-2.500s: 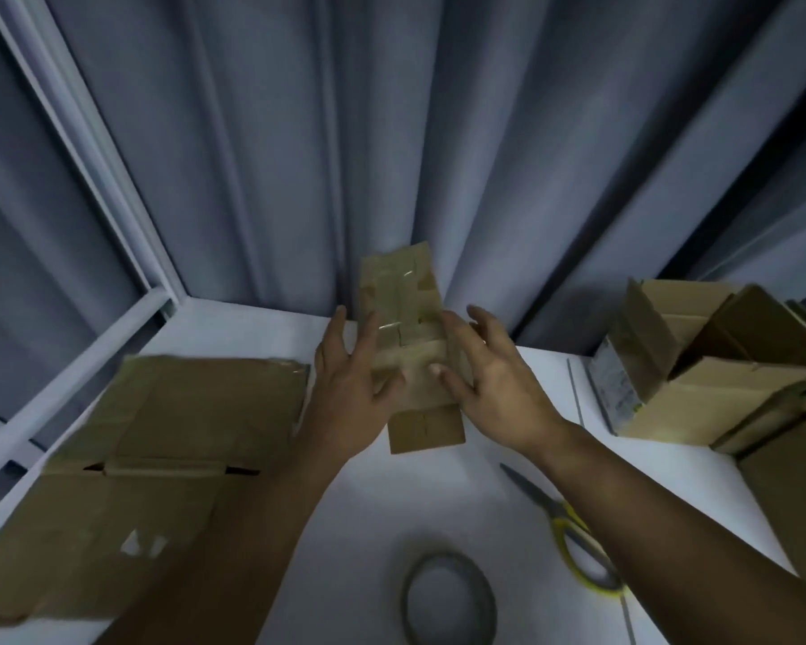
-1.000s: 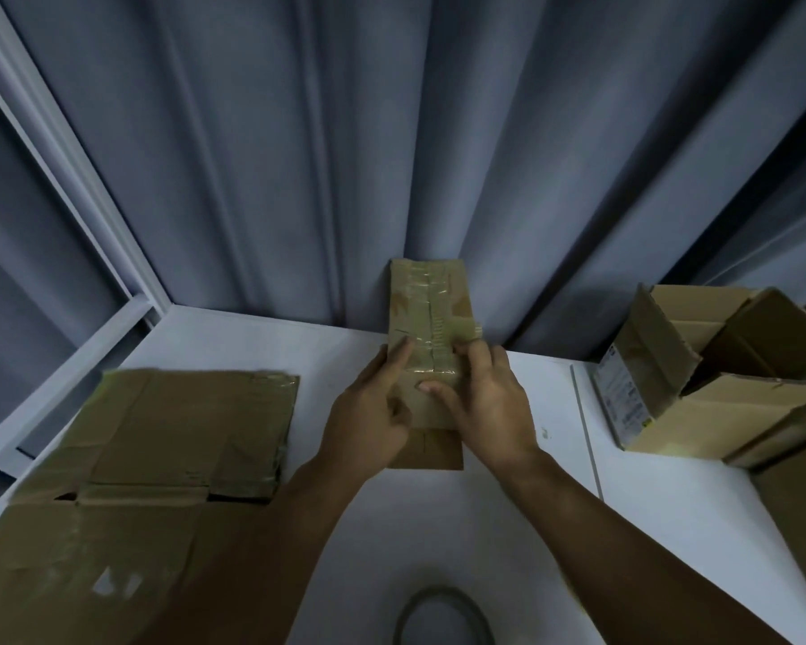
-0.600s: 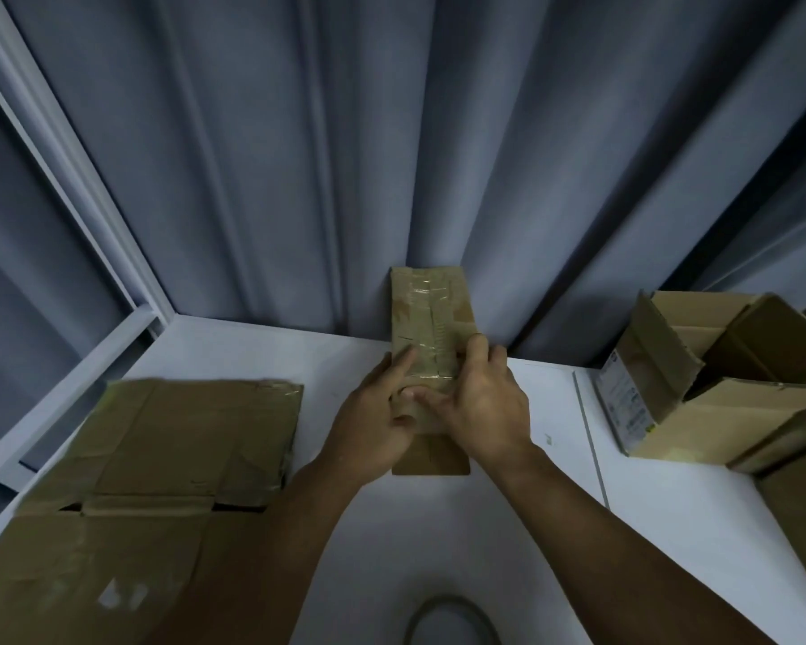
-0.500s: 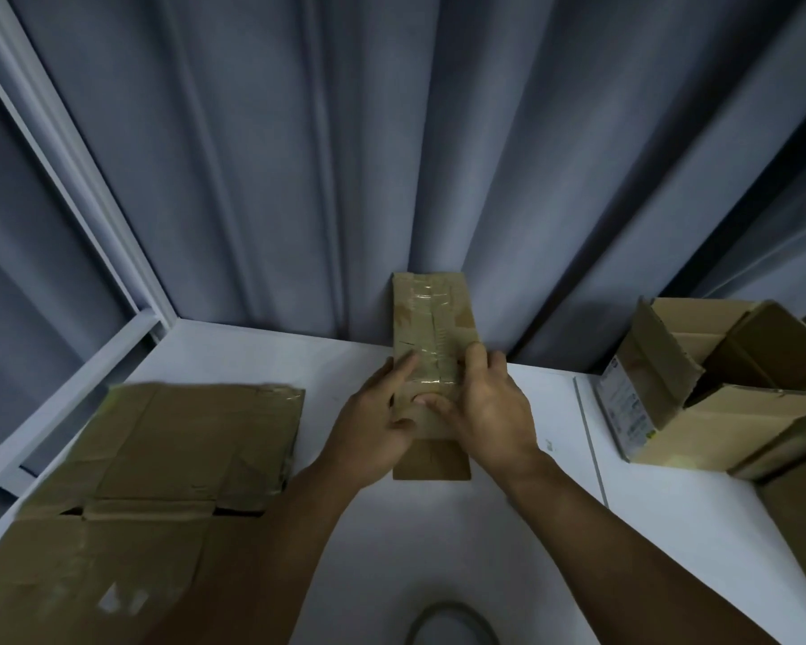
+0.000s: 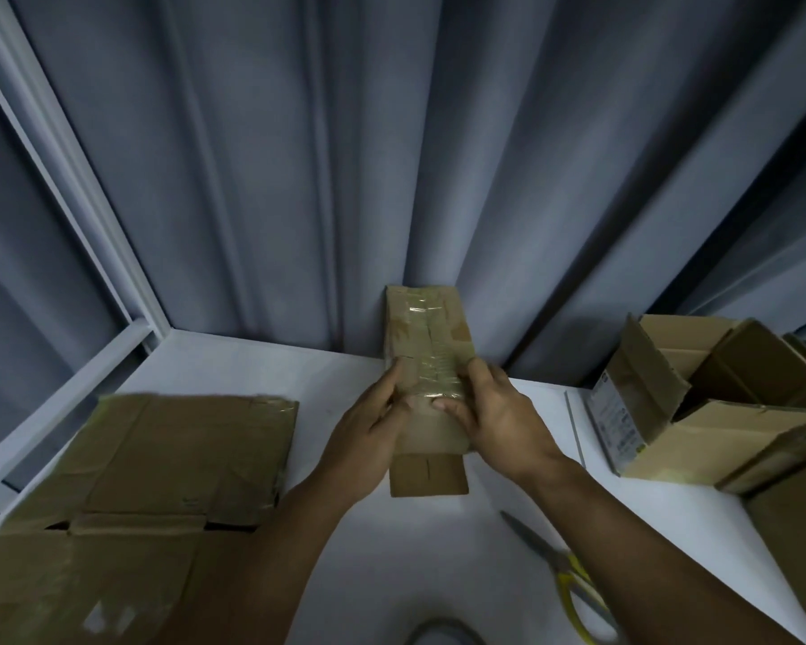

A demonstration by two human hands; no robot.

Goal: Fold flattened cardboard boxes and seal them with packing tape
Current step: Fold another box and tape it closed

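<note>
A small narrow cardboard box (image 5: 426, 337) stands tilted on the white table (image 5: 252, 370), its top leaning against the grey curtain. Clear tape runs down its face. My left hand (image 5: 368, 435) grips its left side and my right hand (image 5: 494, 416) grips its right side, thumbs pressing on the taped front. A short flap (image 5: 428, 477) sticks out at the bottom. A roll of packing tape (image 5: 445, 637) peeks in at the bottom edge.
Large flattened cardboard boxes (image 5: 136, 495) lie at the left. Opened boxes (image 5: 708, 398) are stacked at the right. Yellow-handled scissors (image 5: 564, 565) lie at the lower right, beside my right forearm. A white frame rail (image 5: 61, 388) borders the table's left side.
Both hands have closed in from loosely touching the small box to gripping its sides. The box now stands straighter against the curtain. The view has shifted, bringing the scissors back into sight.
</note>
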